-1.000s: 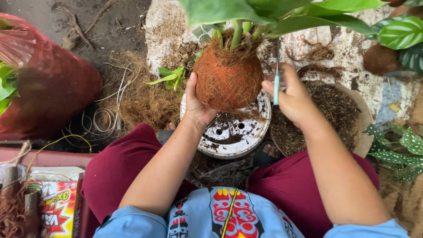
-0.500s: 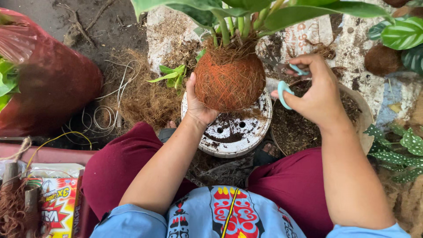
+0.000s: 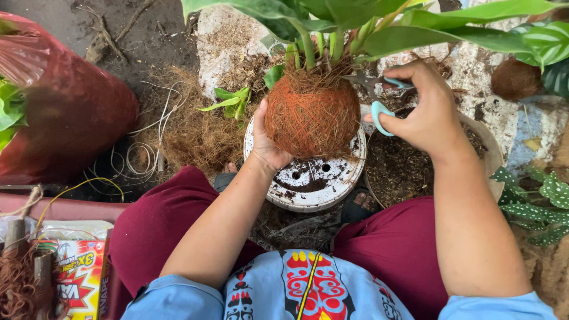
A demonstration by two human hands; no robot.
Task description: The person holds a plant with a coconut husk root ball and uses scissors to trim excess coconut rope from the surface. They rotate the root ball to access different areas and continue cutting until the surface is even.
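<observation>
Your left hand (image 3: 269, 142) cups the fibre-wrapped root ball (image 3: 312, 115) from its left side and underneath, fingers curled against the orange-brown coir, so the hand is clamped on the ball and carries it. The ball sits upright just above the white upturned pot (image 3: 308, 178), whose soiled base shows two round holes; whether the ball's underside touches that base cannot be told from here. Green stems rise from the top of the ball and spread into broad leaves (image 3: 385, 24) that fill the upper edge of the view.

Your right hand (image 3: 424, 112) is closed around a pair of scissors with pale blue handles (image 3: 379, 112), thumb and fingers through the loops. The blades point left toward the upper right shoulder of the ball, close to where the stems leave the fibre (the tips are partly lost against the dark roots, so you cannot tell if the blades are parted or meeting).

Under your right wrist lies a shallow tan basin of dark soil (image 3: 409, 172), just beside the white pot. To the left of the pot there is a loose heap of coconut fibre (image 3: 189, 130) with a coil of thin white string (image 3: 139, 160) on it, and farther left a red plastic bag (image 3: 65, 112). A colourful printed carton (image 3: 74, 278) lies at the lower left, near your maroon-clad knee (image 3: 154, 237)
</observation>
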